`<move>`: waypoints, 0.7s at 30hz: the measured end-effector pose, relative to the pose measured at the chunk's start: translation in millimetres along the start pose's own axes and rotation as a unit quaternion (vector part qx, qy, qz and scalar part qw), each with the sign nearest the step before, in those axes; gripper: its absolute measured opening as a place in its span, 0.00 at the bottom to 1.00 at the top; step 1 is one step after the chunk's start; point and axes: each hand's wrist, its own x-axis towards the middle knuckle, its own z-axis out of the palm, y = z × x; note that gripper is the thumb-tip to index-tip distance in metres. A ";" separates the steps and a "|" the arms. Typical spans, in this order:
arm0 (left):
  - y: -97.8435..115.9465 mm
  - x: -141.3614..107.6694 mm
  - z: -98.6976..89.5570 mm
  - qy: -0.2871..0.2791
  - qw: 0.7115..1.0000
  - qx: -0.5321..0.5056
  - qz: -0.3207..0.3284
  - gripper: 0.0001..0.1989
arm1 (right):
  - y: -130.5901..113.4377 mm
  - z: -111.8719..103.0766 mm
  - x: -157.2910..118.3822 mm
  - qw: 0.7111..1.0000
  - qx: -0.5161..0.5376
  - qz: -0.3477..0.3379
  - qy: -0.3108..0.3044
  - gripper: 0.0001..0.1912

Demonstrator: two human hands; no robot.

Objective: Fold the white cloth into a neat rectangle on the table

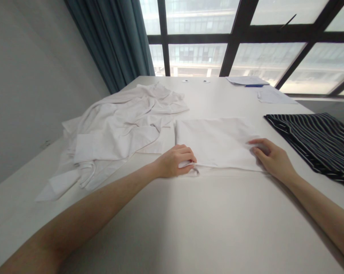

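A folded white cloth [217, 140] lies flat on the white table [211, 217], in front of me. My left hand [179, 160] is closed on its near left corner, with the thumb and fingers pinching the edge. At the right side of the same cloth, my right hand [270, 156] rests with thumb and fingers apart, the fingertips touching the fabric. To the left lies a crumpled white garment [123, 125], loosely spread and partly doubled over.
A black striped cloth [317, 140] lies at the right edge. Papers [247, 80] and a blue pen [254, 86] are at the far right of the table. Behind stand a window and a blue curtain [114, 38]; a grey wall is on the left.
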 end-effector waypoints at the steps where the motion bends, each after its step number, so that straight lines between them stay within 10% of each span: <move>1: -0.1 0.0 0.0 0.000 1.000 0.000 0.001 0.04 | 0.1 0.1 0.0 1.000 0.000 0.001 0.000 0.17; 21: -0.2 0.4 0.1 -0.012 1.000 0.001 -0.012 0.04 | 0.9 -0.7 -0.7 1.000 0.008 -0.008 -0.002 0.17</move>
